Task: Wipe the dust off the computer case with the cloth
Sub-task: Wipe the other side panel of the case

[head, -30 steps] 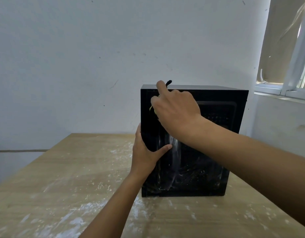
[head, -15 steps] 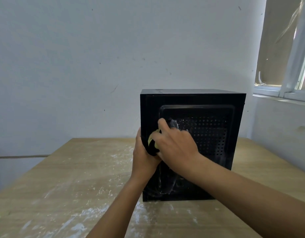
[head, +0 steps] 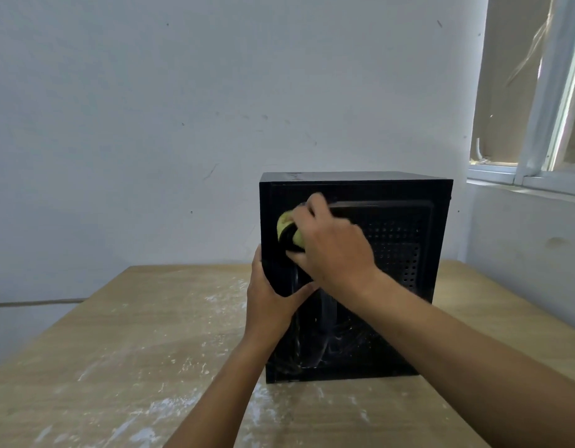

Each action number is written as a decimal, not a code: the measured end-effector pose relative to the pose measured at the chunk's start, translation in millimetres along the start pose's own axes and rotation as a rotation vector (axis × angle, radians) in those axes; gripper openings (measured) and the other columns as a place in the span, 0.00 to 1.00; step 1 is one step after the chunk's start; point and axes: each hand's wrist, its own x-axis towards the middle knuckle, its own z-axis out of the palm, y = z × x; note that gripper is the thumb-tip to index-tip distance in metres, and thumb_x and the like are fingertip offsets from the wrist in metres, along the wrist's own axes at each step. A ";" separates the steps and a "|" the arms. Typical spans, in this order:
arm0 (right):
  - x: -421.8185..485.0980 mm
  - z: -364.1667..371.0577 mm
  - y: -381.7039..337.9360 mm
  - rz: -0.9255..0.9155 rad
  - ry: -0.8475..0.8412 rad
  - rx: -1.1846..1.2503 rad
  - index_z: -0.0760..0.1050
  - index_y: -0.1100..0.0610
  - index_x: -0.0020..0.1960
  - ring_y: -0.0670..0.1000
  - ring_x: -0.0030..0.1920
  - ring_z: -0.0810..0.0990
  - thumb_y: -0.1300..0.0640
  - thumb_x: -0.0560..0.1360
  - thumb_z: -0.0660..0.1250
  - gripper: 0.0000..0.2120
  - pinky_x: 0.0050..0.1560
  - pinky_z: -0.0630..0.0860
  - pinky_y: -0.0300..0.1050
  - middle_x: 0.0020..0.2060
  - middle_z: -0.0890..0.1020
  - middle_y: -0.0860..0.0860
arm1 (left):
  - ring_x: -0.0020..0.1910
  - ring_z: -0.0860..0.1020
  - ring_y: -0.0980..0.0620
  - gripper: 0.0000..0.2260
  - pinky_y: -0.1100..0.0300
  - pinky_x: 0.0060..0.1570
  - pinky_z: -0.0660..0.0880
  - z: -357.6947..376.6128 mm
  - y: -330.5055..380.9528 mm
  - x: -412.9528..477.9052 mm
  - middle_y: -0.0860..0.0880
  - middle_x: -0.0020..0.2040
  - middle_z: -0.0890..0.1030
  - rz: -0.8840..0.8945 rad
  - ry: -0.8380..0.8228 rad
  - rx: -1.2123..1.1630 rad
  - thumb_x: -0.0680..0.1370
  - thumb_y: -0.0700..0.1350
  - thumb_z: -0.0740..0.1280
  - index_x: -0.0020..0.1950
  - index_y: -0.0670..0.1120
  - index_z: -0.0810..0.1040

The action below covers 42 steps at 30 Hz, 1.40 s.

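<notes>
While the black boxy metal computer case (head: pixel 396 227), set toward the far edge of the dust-streaked wooden surface (head: pixel 134 334), is gripped at its left edge by the left hand (head: pixel 270 302), a bunched yellow-green cloth (head: pixel 284 223) is clutched against its upper-left panel by the right hand (head: pixel 334 250).

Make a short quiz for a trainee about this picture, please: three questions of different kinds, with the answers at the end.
1. True or false: the left hand grips the near left edge of the computer case.
2. What does the right hand press against the case? A) a brush B) a yellow-green and black cloth C) a spray bottle
3. Fill the gap: the case stands upright on a wooden ____ that carries white dust.

Key: 1 true; 2 B; 3 table.
</notes>
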 end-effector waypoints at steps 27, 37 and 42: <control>-10.3 30.6 -6.8 -0.134 0.043 0.035 0.77 0.58 0.52 0.52 0.32 0.77 0.55 0.63 0.79 0.21 0.25 0.77 0.47 0.50 0.75 0.55 | 0.56 0.76 0.67 0.38 0.71 0.49 0.75 3.6 -17.4 -14.5 0.60 0.60 0.76 -0.024 0.010 -0.001 0.66 0.50 0.80 0.71 0.56 0.64; -50.1 65.4 -9.8 -0.315 0.060 -0.005 0.77 0.55 0.50 0.54 0.39 0.69 0.66 0.69 0.64 0.12 0.31 0.66 0.43 0.54 0.74 0.54 | 0.49 0.80 0.62 0.31 0.69 0.41 0.76 8.6 -43.5 -28.8 0.57 0.53 0.80 -0.065 0.018 0.015 0.70 0.43 0.78 0.68 0.54 0.67; -4.7 37.2 3.1 -0.149 0.191 0.105 0.75 0.55 0.55 0.55 0.45 0.73 0.59 0.65 0.76 0.20 0.34 0.76 0.46 0.58 0.68 0.54 | 0.57 0.73 0.71 0.39 0.75 0.51 0.73 7.9 -40.2 -30.5 0.66 0.59 0.74 -0.092 0.023 0.022 0.65 0.52 0.80 0.69 0.60 0.62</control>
